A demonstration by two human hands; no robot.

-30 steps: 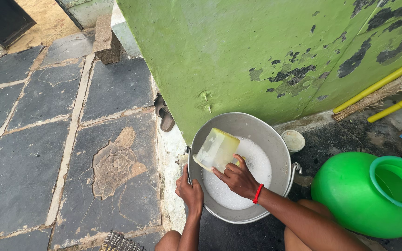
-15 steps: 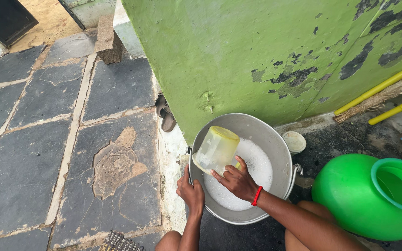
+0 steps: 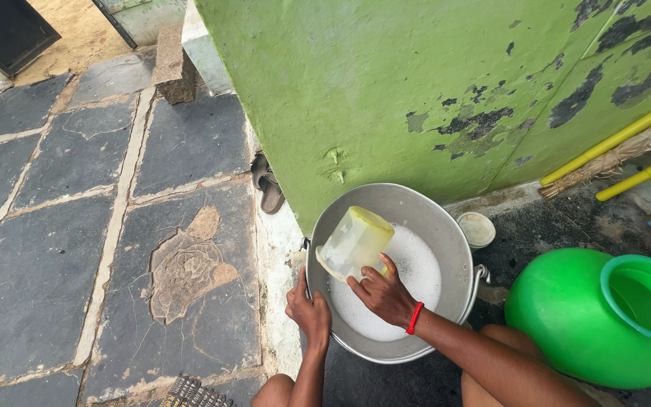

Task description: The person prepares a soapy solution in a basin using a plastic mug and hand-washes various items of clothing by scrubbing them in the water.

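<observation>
Where the green-painted wall (image 3: 416,83) meets the dark stone-slab paving (image 3: 77,226), a wide metal basin (image 3: 446,234) sits tipped toward the person, its bottom covered in white soapy foam (image 3: 408,279). Beside it to the right stands a round green plastic water pot (image 3: 566,316) with an open mouth, and two yellow pipes (image 3: 627,154) run along the foot of the wall with a bundle broom between them. A small round lid (image 3: 477,228) lies on the ground just behind the basin.

Held over the foam, tilted with its mouth down toward the left, is a translucent yellowish plastic container (image 3: 354,241). It looks light and stiff but thin-walled, and wet with suds, so it is likely slippery; a wrapped grasp round its side or a hooked hold at the rim seems safest, rather than a pinch on the smooth wall.

The right hand (image 3: 384,295), with a red band at the wrist, has its fingers curled against the container's lower side, holding it. The left hand (image 3: 310,313) is closed over the basin's near rim, steadying it.
</observation>
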